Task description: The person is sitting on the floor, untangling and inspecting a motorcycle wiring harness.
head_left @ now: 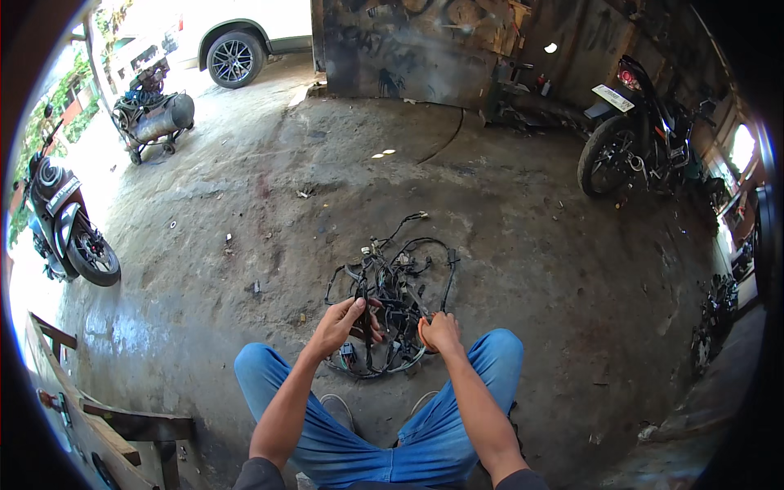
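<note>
A tangled black wiring harness point(392, 282) lies on the floor in front of my feet, with loose ends, connectors and a few pale plugs. My left hand point(337, 325) is closed around a black taped stretch of it, thumb on top, lifting that part upright. In my right hand point(444, 332) is a pair of scissors point(424, 333) with an orange handle, held at the harness's right side. The blades point away from me among the wires, and their tips are hard to make out. A boxy connector point(348, 354) hangs near my left wrist.
A scooter point(73, 220) stands at left, an air compressor point(159, 118) behind it and a car point(245, 45) beyond. A motorcycle point(629, 139) is parked at far right. Beside me at lower left is a wooden bench point(139, 420). Small debris dots the concrete floor point(204, 278).
</note>
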The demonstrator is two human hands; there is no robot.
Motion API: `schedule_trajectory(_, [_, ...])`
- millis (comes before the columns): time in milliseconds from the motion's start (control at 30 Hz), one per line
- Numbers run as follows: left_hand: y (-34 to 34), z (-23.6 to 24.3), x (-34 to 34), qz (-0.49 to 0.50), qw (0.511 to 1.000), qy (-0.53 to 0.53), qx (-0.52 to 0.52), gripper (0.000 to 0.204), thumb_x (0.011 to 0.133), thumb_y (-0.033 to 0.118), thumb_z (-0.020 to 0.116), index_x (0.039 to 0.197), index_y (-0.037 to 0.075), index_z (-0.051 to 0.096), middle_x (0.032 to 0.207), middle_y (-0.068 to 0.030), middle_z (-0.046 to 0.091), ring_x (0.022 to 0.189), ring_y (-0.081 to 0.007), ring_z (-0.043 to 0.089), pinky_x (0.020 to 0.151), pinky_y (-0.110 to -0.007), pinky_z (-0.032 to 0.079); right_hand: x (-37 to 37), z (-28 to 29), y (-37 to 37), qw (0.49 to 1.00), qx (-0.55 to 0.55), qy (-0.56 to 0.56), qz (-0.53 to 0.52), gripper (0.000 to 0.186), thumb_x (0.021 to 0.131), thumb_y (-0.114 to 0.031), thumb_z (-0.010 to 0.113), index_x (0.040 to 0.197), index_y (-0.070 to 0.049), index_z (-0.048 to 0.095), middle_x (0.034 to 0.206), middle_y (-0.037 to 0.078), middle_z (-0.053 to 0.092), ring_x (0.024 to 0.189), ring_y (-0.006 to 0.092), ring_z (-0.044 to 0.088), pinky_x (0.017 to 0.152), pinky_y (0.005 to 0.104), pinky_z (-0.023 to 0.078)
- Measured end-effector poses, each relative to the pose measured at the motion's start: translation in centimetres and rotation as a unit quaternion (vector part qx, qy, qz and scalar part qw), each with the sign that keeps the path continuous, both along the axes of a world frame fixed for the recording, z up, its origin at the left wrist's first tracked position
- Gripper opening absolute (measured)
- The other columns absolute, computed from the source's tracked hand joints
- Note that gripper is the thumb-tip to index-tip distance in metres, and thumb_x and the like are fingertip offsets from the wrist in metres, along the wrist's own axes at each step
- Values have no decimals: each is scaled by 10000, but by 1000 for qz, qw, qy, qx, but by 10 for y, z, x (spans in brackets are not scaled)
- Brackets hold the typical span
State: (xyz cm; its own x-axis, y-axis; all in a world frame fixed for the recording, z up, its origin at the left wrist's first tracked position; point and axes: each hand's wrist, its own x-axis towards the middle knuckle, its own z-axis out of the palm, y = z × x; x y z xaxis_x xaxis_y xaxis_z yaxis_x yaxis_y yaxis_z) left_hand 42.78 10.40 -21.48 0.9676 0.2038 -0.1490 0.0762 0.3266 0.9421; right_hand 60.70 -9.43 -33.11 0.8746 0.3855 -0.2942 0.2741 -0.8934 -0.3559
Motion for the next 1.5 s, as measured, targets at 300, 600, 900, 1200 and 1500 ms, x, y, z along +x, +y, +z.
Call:
schedule_trajectory(300, [-3, -19, 8, -28, 977, -28, -210, 370, 1106, 236, 376, 1403, 21, 427, 1107, -163, 683, 970, -373, 733, 826, -469, 628, 14, -63, 1, 980, -186, 21, -71, 483, 920, -346, 645, 1276, -19, 643, 1323, 211, 571, 1267, 396, 524, 1016, 480, 461])
schedule_trajectory(600, [-9, -78, 19, 110, 986, -59, 114, 200, 1031, 180, 564, 1180, 52, 598, 1222, -63, 508, 1192, -182, 542, 1004, -316, 446, -53, 75, 39, 812, 539, 217, 55, 289, 1042, -237, 595, 1216, -6, 602, 1079, 46, 639, 1013, 138, 624, 895, 291, 498])
schedule_trajectory(900, [-11, -49, 19, -3, 977, 7, -212, 152, 959, 93, 628, 1101, 44, 646, 1148, -21, 555, 1194, -193, 534, 1069, -349, 395, -56, 79, 18, 646, 485, 588, 42, 315, 1037, -341, 603, 1181, -62, 609, 966, 25, 647, 821, 117, 627, 675, 277, 513])
schedule_trajectory(1200, [-1, -91, 17, 64, 995, -30, -63, 172, 945, 15, 578, 1112, 45, 549, 1178, -64, 593, 1081, -172, 633, 888, -336, 550, -71, 76, 34, 645, 510, 570, 0, 208, 996, -260, 680, 1095, -82, 638, 884, -28, 631, 757, 81, 612, 652, 254, 507])
schedule_trajectory(1500, [-10, -45, 13, 82, 956, 2, -282, 186, 1008, 130, 590, 1151, 56, 496, 1036, -76, 629, 958, -204, 674, 843, -392, 580, -67, 68, 35, 767, 582, 271, 27, 168, 954, -160, 739, 1002, -46, 626, 877, -46, 647, 805, 26, 573, 708, 212, 469])
